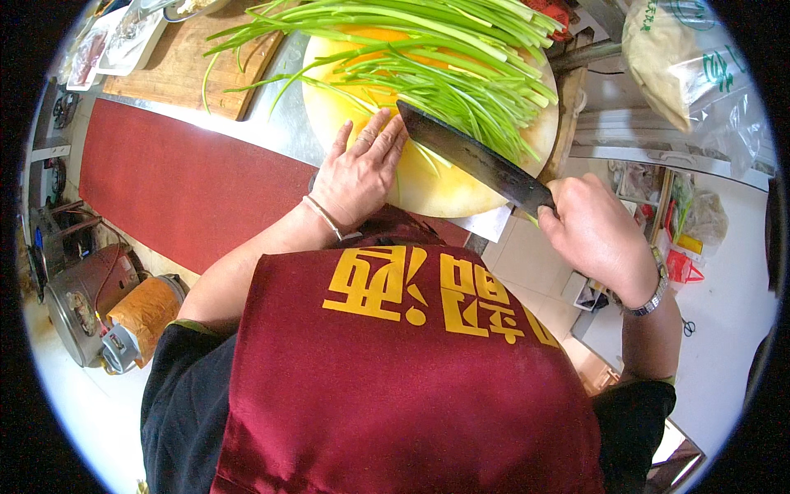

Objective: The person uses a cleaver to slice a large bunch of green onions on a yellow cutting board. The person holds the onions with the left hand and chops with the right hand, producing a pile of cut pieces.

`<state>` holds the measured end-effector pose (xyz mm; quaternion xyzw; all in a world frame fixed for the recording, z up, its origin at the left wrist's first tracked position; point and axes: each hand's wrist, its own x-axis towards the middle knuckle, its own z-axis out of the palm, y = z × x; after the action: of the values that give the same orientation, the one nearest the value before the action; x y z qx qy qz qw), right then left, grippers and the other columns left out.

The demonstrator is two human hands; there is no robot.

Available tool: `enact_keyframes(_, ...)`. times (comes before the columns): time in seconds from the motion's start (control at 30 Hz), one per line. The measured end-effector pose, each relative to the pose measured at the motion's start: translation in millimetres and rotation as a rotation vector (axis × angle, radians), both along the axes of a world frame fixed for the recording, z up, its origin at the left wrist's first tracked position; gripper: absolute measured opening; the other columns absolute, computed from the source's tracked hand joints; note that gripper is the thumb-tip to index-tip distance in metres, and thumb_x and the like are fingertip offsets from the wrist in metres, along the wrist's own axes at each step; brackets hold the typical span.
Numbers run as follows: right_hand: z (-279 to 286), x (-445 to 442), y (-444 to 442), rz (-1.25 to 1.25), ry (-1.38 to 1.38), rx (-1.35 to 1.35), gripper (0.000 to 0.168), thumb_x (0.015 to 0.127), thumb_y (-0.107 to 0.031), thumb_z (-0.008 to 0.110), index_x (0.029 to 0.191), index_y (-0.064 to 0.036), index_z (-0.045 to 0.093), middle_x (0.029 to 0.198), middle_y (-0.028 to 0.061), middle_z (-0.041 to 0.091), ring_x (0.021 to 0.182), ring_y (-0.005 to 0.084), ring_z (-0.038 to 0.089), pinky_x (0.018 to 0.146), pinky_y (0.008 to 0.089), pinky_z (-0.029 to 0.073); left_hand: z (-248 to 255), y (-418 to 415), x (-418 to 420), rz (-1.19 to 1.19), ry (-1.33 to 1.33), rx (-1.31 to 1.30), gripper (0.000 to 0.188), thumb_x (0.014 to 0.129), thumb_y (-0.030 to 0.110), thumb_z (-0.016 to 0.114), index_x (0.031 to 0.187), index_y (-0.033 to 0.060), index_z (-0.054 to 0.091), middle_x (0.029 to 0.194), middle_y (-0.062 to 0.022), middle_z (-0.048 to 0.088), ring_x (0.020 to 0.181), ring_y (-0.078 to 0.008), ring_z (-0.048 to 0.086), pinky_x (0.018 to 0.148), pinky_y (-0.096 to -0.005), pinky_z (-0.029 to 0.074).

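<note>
My right hand (592, 231) is closed around the handle of a dark-bladed cleaver (472, 157). The blade slants up and left over a round cutting board (457, 191), its far end beside my left fingertips. My left hand (364, 163) rests palm down at the board's near left edge, fingers a little spread; whether anything is under them is hidden. Long green stalks (432, 25), like scallions or garlic chives, lie across the far part of the board. A smaller bunch of thin green leaves (469, 102) lies just beyond the blade, with a few loose pieces near my fingers.
A rectangular wooden board (185, 55) lies on the metal counter at the upper left, beside white trays (133, 37) with plastic-wrapped contents. A red surface (197, 179) stretches left of my hand. A clear bag (666, 62) with pale contents is at the upper right. Scissors (689, 327) lie far right.
</note>
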<state>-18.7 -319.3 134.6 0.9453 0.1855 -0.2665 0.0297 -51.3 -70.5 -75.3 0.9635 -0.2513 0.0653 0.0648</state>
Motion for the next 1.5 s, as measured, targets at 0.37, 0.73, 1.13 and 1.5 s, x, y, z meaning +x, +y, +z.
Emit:
enact_keyframes(0.37,-2.3,0.3,-2.0,0.109,-0.105,0.036,0.016,0.084,-0.011,0.064,0.073,0.001,0.066,0.073,0.0265,0.064,0.075,0.0449,0.065,0.072,0.0525,0.054,2.9,-2.2,-1.3,0.016,0.024,0.013,0.052,0.092,0.019,0.051,0.143,0.0082,0.054,0.153,-0.0087,0.047,0.145,-0.0241,0.041,0.114,-0.055,0.036)
enact_keyframes(0.73,-2.0,4.2,-12.9,0.113,-0.029,-0.001,0.015,0.081,-0.009,0.064,0.07,0.0,0.062,0.07,0.025,0.063,0.072,0.0444,0.064,0.069,0.0532,0.052,4.8,-4.3,-0.6,0.031,0.033,0.015,0.05,0.092,0.018,0.052,0.141,0.0069,0.055,0.157,-0.009,0.042,0.148,-0.0239,0.036,0.113,-0.0549,0.037)
enact_keyframes(1.13,3.7,-18.5,-36.3,0.082,-0.049,-0.086,0.016,0.082,-0.01,0.065,0.07,0.001,0.063,0.07,0.0256,0.064,0.071,0.0443,0.065,0.069,0.0505,0.054,5.6,-1.9,-1.5,0.032,0.043,0.024,0.057,0.091,0.017,0.052,0.147,0.0067,0.048,0.16,-0.0073,0.037,0.149,-0.0225,0.034,0.114,-0.0536,0.037)
enact_keyframes(1.5,-22.4,-110.0,-74.5,-0.681,0.013,0.116,0.027,0.091,-0.026,0.065,0.085,0.0,0.065,0.067,0.0208,0.061,0.065,0.0356,0.065,0.065,0.0452,0.05,4.3,22.7,39.9,-0.277,0.004,-0.146,0.048,0.08,0.015,0.059,0.127,0.005,0.063,0.123,-0.0089,0.061,0.119,-0.028,0.056,0.099,-0.0449,0.049)
